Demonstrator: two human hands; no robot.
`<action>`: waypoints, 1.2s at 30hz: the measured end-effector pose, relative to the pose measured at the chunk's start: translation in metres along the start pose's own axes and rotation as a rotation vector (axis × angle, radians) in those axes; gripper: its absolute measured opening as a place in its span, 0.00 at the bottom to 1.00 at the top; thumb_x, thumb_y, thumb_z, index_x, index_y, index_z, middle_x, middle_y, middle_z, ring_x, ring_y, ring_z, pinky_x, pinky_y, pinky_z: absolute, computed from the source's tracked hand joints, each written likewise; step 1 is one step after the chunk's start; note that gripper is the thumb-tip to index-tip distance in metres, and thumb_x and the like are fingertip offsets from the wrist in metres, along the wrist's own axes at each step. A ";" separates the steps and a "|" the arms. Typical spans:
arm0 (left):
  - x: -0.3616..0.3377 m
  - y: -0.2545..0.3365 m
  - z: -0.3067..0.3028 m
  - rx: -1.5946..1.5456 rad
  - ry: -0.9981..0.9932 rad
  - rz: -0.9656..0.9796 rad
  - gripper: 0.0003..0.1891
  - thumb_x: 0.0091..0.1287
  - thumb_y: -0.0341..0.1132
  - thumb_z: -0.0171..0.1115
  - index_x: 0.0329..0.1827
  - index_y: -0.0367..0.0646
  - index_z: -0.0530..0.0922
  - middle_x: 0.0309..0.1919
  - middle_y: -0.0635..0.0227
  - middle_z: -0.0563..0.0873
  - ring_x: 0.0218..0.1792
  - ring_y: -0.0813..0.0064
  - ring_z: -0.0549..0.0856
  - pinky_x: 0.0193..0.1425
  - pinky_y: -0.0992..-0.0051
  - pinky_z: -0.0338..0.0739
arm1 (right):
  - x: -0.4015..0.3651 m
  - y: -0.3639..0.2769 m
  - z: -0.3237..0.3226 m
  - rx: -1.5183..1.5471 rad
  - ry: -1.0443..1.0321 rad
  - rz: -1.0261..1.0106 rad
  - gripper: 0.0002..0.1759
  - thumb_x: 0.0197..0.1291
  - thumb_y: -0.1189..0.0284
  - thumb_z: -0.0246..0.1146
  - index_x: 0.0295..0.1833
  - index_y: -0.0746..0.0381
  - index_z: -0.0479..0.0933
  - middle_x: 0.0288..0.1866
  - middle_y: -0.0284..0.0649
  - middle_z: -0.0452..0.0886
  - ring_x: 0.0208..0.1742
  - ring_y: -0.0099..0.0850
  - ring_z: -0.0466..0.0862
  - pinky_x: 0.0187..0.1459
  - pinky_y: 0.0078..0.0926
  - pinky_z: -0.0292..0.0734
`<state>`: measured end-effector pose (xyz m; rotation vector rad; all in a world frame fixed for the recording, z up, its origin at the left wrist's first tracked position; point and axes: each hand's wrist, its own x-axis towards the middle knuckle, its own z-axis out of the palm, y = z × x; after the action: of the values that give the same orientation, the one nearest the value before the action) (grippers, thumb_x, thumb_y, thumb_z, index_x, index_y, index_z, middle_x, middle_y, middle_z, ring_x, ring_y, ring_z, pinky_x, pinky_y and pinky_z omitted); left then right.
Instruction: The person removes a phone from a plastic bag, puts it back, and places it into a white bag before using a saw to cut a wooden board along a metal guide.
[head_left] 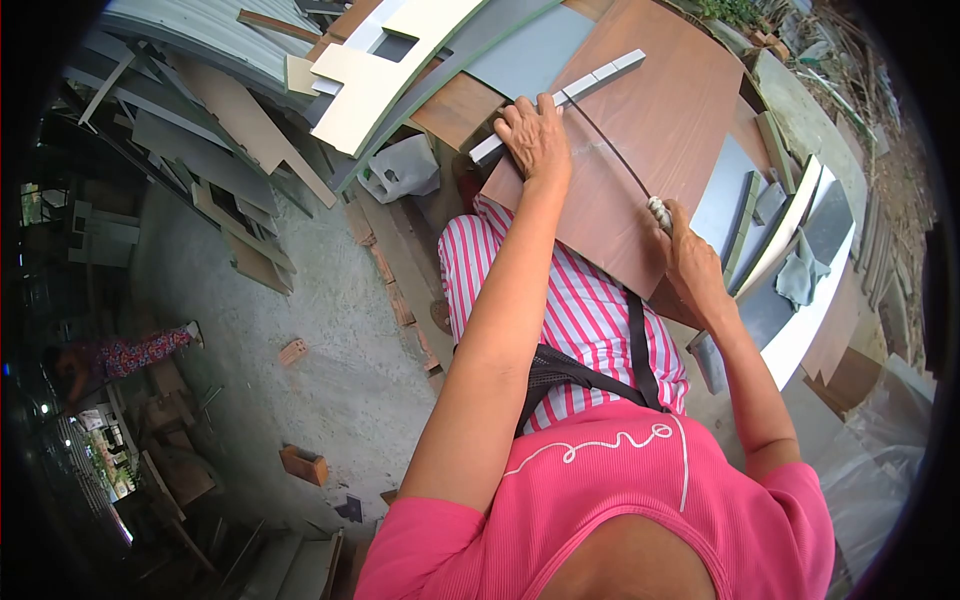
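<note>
My left hand point(535, 140) is closed over a long pale grey bar point(605, 76), pressing it against a brown board point(650, 110) in front of my lap. Several thin lines cross the bar toward its far end. In my right hand point(690, 255) is the white wrapped handle point(659, 211) of a thin, dark, straight saw blade point(612, 148). Its far end reaches the bar just right of my left fingers, at a slant across the board. Whether the blade has cut into the bar is too small to tell.
Cut panels point(370, 85) are piled at upper left, and board strips point(770, 210) with a grey cloth point(800, 272) lie at right. A white plastic bag point(402, 168) hangs near my knee. Brick pieces point(303, 465) lie on the concrete floor. Another person point(130, 360) is at far left.
</note>
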<state>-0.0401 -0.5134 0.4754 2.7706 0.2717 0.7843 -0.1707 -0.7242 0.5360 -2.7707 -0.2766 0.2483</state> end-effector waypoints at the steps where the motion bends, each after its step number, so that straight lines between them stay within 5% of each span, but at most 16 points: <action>1: 0.000 0.000 0.000 0.000 -0.006 0.000 0.09 0.65 0.40 0.62 0.41 0.47 0.77 0.40 0.59 0.79 0.47 0.59 0.76 0.53 0.59 0.63 | -0.006 0.001 0.007 -0.011 0.112 -0.054 0.22 0.70 0.66 0.51 0.65 0.60 0.58 0.34 0.57 0.81 0.31 0.56 0.83 0.32 0.49 0.80; 5: -0.001 0.000 0.000 0.008 -0.005 0.012 0.09 0.64 0.40 0.62 0.41 0.47 0.77 0.40 0.59 0.79 0.47 0.59 0.76 0.52 0.59 0.63 | -0.020 -0.001 0.017 -0.058 0.187 -0.051 0.33 0.69 0.67 0.52 0.76 0.52 0.49 0.37 0.53 0.80 0.28 0.51 0.83 0.29 0.46 0.80; 15: -0.002 0.000 -0.001 0.007 0.006 0.019 0.09 0.63 0.40 0.63 0.41 0.47 0.77 0.39 0.60 0.79 0.46 0.60 0.75 0.52 0.60 0.63 | 0.061 -0.028 0.035 -0.046 0.168 -0.063 0.31 0.71 0.70 0.48 0.77 0.47 0.49 0.35 0.54 0.79 0.29 0.53 0.83 0.32 0.49 0.80; 28: -0.001 0.001 0.000 0.014 -0.009 0.010 0.10 0.64 0.41 0.63 0.41 0.46 0.77 0.38 0.61 0.78 0.45 0.62 0.75 0.53 0.60 0.63 | -0.014 -0.006 0.029 -0.029 0.162 -0.096 0.32 0.70 0.72 0.50 0.77 0.49 0.51 0.32 0.51 0.76 0.24 0.47 0.81 0.26 0.45 0.78; 31: -0.001 0.001 -0.005 0.015 -0.010 0.003 0.10 0.64 0.41 0.62 0.41 0.46 0.76 0.38 0.60 0.78 0.45 0.61 0.75 0.53 0.59 0.63 | -0.007 -0.016 0.022 0.024 0.196 -0.116 0.31 0.70 0.72 0.50 0.77 0.47 0.52 0.33 0.52 0.76 0.25 0.49 0.81 0.27 0.46 0.78; 33: -0.002 0.001 -0.006 -0.033 0.006 0.015 0.10 0.63 0.40 0.62 0.41 0.45 0.76 0.38 0.60 0.78 0.46 0.60 0.75 0.53 0.58 0.63 | 0.003 -0.024 0.014 0.100 0.062 -0.025 0.33 0.70 0.74 0.50 0.77 0.45 0.51 0.49 0.56 0.78 0.43 0.55 0.82 0.43 0.48 0.79; 36: -0.003 0.000 -0.005 -0.048 0.031 0.012 0.10 0.63 0.40 0.62 0.40 0.45 0.76 0.38 0.59 0.78 0.45 0.59 0.75 0.53 0.58 0.63 | 0.013 -0.031 0.017 0.114 0.127 -0.098 0.32 0.69 0.73 0.50 0.76 0.44 0.52 0.43 0.55 0.77 0.37 0.53 0.82 0.38 0.48 0.78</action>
<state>-0.0454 -0.5132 0.4786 2.7196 0.2393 0.8263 -0.1665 -0.6877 0.5294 -2.6385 -0.3527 0.0606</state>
